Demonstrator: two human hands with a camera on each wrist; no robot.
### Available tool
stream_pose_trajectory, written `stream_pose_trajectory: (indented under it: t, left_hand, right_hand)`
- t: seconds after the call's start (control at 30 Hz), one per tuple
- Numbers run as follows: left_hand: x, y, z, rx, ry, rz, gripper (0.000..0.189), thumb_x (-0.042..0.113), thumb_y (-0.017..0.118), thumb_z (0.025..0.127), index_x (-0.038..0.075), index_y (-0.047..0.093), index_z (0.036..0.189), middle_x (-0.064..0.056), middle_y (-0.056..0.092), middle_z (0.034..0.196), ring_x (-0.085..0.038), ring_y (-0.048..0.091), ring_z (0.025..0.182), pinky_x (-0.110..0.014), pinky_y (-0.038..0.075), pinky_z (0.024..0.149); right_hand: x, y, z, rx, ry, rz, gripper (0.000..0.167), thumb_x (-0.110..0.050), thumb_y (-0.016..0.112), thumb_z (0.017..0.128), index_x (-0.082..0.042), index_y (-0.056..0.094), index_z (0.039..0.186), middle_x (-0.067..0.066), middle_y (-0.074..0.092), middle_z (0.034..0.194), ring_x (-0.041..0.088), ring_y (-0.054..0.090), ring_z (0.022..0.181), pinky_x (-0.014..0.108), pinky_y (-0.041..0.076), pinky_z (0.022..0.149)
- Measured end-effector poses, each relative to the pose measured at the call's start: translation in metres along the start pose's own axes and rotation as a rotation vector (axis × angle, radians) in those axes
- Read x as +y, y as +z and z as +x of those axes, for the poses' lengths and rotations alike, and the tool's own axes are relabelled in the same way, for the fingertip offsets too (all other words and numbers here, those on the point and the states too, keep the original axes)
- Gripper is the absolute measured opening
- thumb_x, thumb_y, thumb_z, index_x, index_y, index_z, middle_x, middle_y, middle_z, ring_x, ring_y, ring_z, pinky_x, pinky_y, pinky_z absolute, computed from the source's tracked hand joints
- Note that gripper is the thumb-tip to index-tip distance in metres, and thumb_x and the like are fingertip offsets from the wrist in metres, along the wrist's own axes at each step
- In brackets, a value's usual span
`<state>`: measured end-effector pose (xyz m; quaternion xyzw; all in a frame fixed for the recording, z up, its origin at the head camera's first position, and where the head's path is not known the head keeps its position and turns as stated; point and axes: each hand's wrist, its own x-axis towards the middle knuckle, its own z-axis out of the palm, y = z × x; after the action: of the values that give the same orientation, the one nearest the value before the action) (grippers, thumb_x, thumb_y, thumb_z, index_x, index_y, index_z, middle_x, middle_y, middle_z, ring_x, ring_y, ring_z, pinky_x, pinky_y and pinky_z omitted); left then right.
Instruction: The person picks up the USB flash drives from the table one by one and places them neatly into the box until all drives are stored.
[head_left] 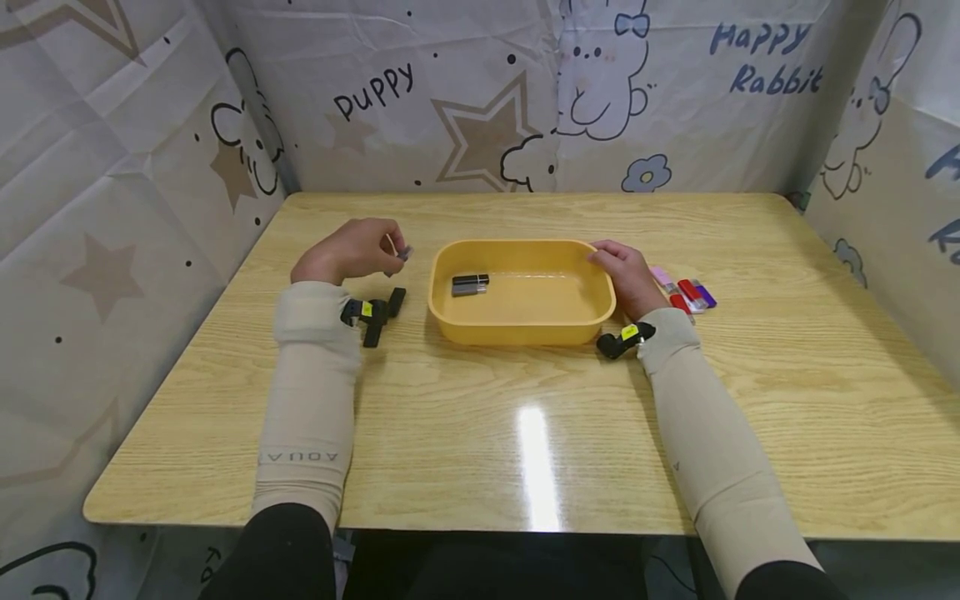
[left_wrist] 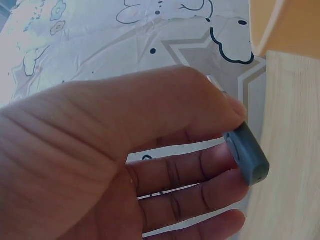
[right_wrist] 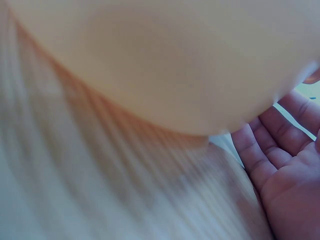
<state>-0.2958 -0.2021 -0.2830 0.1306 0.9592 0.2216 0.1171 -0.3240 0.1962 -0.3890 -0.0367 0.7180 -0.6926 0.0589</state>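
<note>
Past black sleeves, pinching gray USB stick in left hand (and gripping yellow tray with right hand)!

The beige-sleeved left forearm reached nearly straight forward and the beige-sleeved right forearm slanted forward and inward, while the bare left hand turned inward, its thumb and fingers pinching, and the bare right hand gripped with its fingers gently bent.

enclosed tabletop workspace, cartoon-printed sheet walls, wood-grain table
</note>
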Motion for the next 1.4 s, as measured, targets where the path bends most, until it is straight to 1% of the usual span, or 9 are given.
stream_pose_trajectory:
  t: [0.13, 0.27, 0.43, 0.6, 0.8, 1.03, 1.27, 1.4]
  left_hand:
    - [0.004, 0.0, -0.001, 0.011, 0.021, 0.011, 0.021, 0.017, 0.062, 0.089, 0.008, 0.057, 0.108, -0.014, 0.061, 0.106, -0.028, 0.053, 0.089, -0.042, 0.043, 0.077]
    - [0.008, 0.0, -0.001, 0.01, 0.029, 0.01, 0.022, 0.017, 0.062, 0.089, 0.008, 0.057, 0.108, -0.014, 0.061, 0.108, -0.028, 0.054, 0.091, -0.043, 0.044, 0.08]
    - [0.014, 0.001, 0.001, 0.014, 0.043, 0.002, 0.021, 0.017, 0.062, 0.089, 0.009, 0.056, 0.108, -0.013, 0.061, 0.105, -0.027, 0.055, 0.09, -0.042, 0.044, 0.08]
    - [0.016, 0.003, 0.004, 0.027, 0.063, 0.0, 0.021, 0.016, 0.063, 0.089, 0.009, 0.057, 0.108, -0.012, 0.062, 0.102, -0.026, 0.056, 0.088, -0.04, 0.045, 0.079]
    - [0.019, 0.002, 0.004, 0.057, 0.085, 0.0, 0.02, 0.015, 0.064, 0.089, 0.009, 0.057, 0.107, -0.012, 0.061, 0.101, -0.026, 0.055, 0.087, -0.039, 0.045, 0.078]
    - [0.026, 0.004, 0.004, 0.073, 0.121, 0.002, 0.021, 0.014, 0.064, 0.089, 0.008, 0.057, 0.108, -0.012, 0.061, 0.103, -0.026, 0.056, 0.091, -0.041, 0.047, 0.082]
    - [0.032, 0.006, 0.006, 0.073, 0.121, 0.002, 0.022, 0.014, 0.064, 0.09, 0.008, 0.057, 0.11, -0.012, 0.062, 0.105, -0.026, 0.057, 0.093, -0.041, 0.048, 0.084]
    - [0.035, 0.007, 0.006, 0.078, 0.131, 0.002, 0.022, 0.014, 0.065, 0.09, 0.009, 0.057, 0.11, -0.012, 0.062, 0.106, -0.026, 0.057, 0.094, -0.041, 0.049, 0.084]
  right_hand:
    - [0.0, 0.0, 0.0, 0.004, -0.003, 0.007, 0.033, -0.02, 0.055, 0.094, -0.001, 0.059, 0.122, 0.011, 0.06, 0.114, 0.017, 0.061, 0.09, 0.023, 0.053, 0.075]
    - [0.0, 0.0, 0.001, 0.0, 0.0, -0.003, 0.034, -0.021, 0.055, 0.094, -0.002, 0.059, 0.122, 0.01, 0.06, 0.114, 0.016, 0.061, 0.091, 0.022, 0.053, 0.076]
    - [0.001, 0.0, 0.001, 0.009, -0.003, 0.01, 0.032, -0.02, 0.056, 0.094, -0.002, 0.06, 0.12, 0.01, 0.061, 0.112, 0.017, 0.061, 0.09, 0.022, 0.053, 0.075]
    - [0.0, 0.001, 0.0, 0.009, 0.002, 0.008, 0.033, -0.02, 0.056, 0.094, -0.001, 0.059, 0.121, 0.01, 0.061, 0.113, 0.017, 0.061, 0.09, 0.023, 0.053, 0.075]
    - [0.0, 0.001, 0.0, 0.005, 0.001, 0.01, 0.035, -0.02, 0.056, 0.094, 0.0, 0.059, 0.122, 0.011, 0.061, 0.114, 0.017, 0.06, 0.091, 0.022, 0.053, 0.075]
    - [0.0, 0.001, 0.0, 0.008, 0.006, 0.003, 0.032, -0.02, 0.056, 0.094, -0.002, 0.06, 0.12, 0.01, 0.061, 0.113, 0.017, 0.06, 0.091, 0.022, 0.053, 0.075]
    - [-0.001, 0.001, 0.0, 0.006, 0.001, -0.007, 0.034, -0.021, 0.055, 0.094, -0.001, 0.059, 0.122, 0.011, 0.06, 0.114, 0.017, 0.06, 0.09, 0.022, 0.053, 0.075]
    - [-0.001, 0.001, 0.0, 0.002, 0.006, -0.006, 0.034, -0.021, 0.056, 0.094, -0.002, 0.059, 0.123, 0.011, 0.06, 0.115, 0.017, 0.061, 0.091, 0.022, 0.053, 0.076]
